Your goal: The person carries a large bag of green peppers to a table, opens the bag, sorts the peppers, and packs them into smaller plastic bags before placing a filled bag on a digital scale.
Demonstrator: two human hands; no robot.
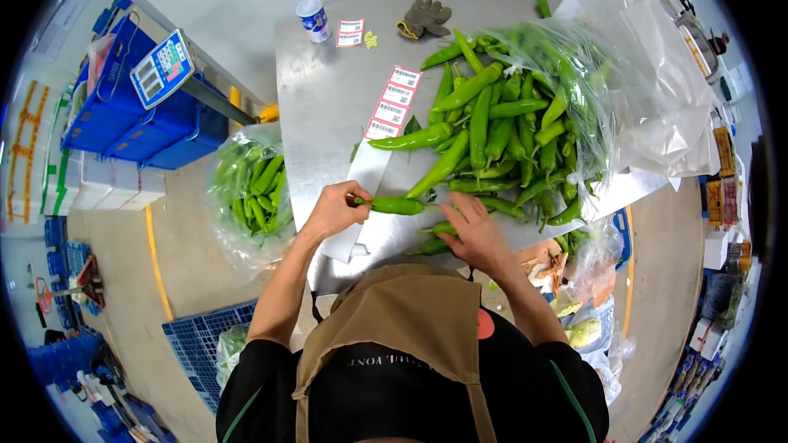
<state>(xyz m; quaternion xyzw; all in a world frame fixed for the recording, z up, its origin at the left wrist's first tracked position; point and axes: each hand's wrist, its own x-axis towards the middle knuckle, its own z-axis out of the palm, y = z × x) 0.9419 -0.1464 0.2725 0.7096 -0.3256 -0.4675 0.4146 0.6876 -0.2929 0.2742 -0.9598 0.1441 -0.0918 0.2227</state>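
My left hand (340,210) is closed around one end of a long green pepper (397,206), held level above the front part of the metal table. Just right of the pepper's other end is my right hand (478,235), its fingers stretched out and apart, close to loose peppers (431,247) near the table's front edge. A large heap of green peppers (492,123) spills from a clear plastic bag (584,74) beyond my right hand. Beside my left hand runs a strip of barcode labels (394,102), its pale backing trailing toward me.
A cup (313,20), a small label sheet (350,34) and a work glove (423,18) lie at the table's (312,86) back. Left stand a scale display (162,70), blue crates (123,123) and a bag of peppers (261,189). A blue pallet (193,344) lies on the floor.
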